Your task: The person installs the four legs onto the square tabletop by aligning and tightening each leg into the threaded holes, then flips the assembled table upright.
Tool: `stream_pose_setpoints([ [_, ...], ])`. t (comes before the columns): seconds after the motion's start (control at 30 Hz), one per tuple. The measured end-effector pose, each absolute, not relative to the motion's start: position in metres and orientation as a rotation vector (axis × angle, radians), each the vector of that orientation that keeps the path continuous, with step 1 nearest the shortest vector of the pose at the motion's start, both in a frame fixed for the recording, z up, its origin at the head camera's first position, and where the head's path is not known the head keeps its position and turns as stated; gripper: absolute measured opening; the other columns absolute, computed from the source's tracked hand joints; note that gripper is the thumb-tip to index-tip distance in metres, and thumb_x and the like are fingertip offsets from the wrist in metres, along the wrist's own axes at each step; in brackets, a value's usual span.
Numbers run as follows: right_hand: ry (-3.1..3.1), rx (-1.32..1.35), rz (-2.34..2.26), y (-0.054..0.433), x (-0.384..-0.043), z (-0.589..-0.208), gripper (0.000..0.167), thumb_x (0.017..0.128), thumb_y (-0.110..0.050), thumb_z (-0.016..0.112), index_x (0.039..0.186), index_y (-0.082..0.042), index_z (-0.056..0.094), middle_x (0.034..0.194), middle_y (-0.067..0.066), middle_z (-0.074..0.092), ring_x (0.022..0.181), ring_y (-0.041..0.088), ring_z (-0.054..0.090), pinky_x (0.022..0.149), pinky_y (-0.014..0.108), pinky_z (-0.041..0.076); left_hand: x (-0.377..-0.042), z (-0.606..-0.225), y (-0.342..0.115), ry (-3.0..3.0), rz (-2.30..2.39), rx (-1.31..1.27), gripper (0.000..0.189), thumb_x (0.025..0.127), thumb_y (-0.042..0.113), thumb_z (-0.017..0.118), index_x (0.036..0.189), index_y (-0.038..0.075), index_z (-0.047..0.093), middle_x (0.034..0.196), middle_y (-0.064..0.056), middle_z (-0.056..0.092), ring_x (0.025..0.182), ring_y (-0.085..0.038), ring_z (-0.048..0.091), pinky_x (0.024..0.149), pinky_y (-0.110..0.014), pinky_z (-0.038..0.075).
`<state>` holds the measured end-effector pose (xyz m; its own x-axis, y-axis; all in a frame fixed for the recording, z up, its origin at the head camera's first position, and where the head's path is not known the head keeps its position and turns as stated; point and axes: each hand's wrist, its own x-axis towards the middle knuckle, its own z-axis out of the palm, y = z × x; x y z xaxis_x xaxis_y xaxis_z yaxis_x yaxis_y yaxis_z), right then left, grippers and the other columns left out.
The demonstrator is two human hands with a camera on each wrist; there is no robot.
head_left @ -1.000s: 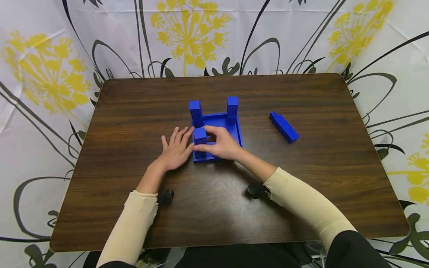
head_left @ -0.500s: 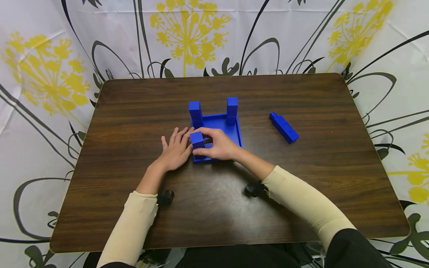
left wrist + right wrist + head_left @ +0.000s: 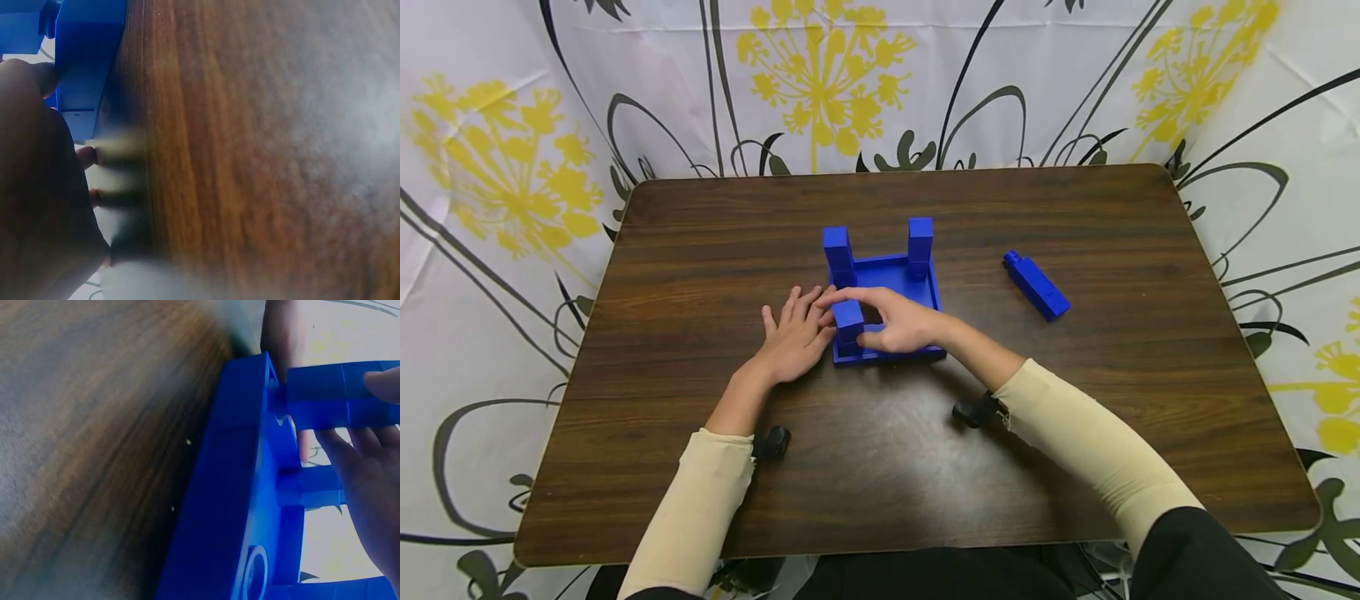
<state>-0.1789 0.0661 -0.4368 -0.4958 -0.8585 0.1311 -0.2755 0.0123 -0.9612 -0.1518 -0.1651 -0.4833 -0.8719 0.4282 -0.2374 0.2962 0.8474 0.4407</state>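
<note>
1. On the dark, wood-grained table (image 3: 700, 250) in the head view, a shallow, squarish blue tray (image 3: 887, 268) is seen with three square-sided posts upright at its corners: the rear-left post (image 3: 838, 250), the rear-right post (image 3: 920, 246) and the front-left post (image 3: 848, 322). The front-left post is pinched between the thumb and fingers of the right hand (image 3: 904, 323), its index finger stretched past the post. The left hand (image 3: 793, 340) is laid flat with fingers spread, beside the tray's left side. Well apart on the right, a loose post (image 3: 1037, 287) is laid on its side, its narrow stub (image 3: 1012, 257) exposed.

2. In the left wrist view, the tray's smooth outer wall is met by the left thumb. If bracing were too light, the tray could be swivelled by any twisting.

3. In the right wrist view, a narrower neck (image 3: 279, 403) is shown between the front-left post and the tray corner. If the post were tilted, it could be seated crookedly; slick, plastic-looking faces might let the grip slip. At another corner, a round, ring-shaped socket (image 3: 255, 574) is left unfilled.
</note>
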Motion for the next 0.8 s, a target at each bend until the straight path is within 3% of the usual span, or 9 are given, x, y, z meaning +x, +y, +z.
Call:
stream_pose_setpoints([
  [0.17, 1.777, -1.132, -1.456, 0.0680, -0.1821, -0.4340, 0.060, 0.088, 0.007, 0.063, 0.144, 0.006, 0.040, 0.140, 0.024, 0.049, 0.129, 0.024, 0.050, 0.107, 0.037, 0.038, -0.1511, -0.4843, -0.1659, 2.704, 0.564, 0.540, 0.064, 0.104, 0.055, 0.017, 0.159, 0.028, -0.002, 0.163, -0.009, 0.003, 0.147, -0.035, -0.014, 0.101, -0.071, -0.016],
  [0.3, 1.856, -1.058, -1.440, 0.0691, -0.1825, -0.4314, 0.059, 0.087, -0.002, 0.073, 0.139, 0.008, 0.047, 0.136, 0.021, 0.054, 0.126, 0.023, 0.053, 0.101, 0.034, 0.044, -0.1511, -0.4839, -0.1650, 2.706, 0.559, 0.531, 0.060, 0.105, 0.050, 0.019, 0.158, 0.032, -0.003, 0.163, -0.008, 0.003, 0.147, -0.034, -0.014, 0.102, -0.070, -0.016],
  [0.57, 2.056, -0.995, -1.394, 0.0635, -0.1785, -0.4320, 0.053, 0.081, -0.015, 0.082, 0.126, 0.000, 0.059, 0.119, 0.007, 0.062, 0.111, 0.018, 0.058, 0.089, 0.027, 0.051, -0.1511, -0.4840, -0.1652, 2.699, 0.586, 0.530, 0.059, 0.106, 0.042, 0.024, 0.158, 0.033, -0.002, 0.163, -0.009, 0.004, 0.147, -0.034, -0.014, 0.103, -0.070, -0.016],
  [0.8, 2.199, -1.025, -1.399, 0.0591, -0.1760, -0.4348, 0.047, 0.075, -0.022, 0.087, 0.114, -0.007, 0.064, 0.105, 0.001, 0.065, 0.100, 0.015, 0.061, 0.081, 0.027, 0.054, -0.1507, -0.4850, -0.1645, 2.702, 0.577, 0.526, 0.063, 0.104, 0.055, 0.018, 0.158, 0.032, -0.003, 0.163, -0.009, 0.004, 0.147, -0.035, -0.014, 0.102, -0.070, -0.016],
])
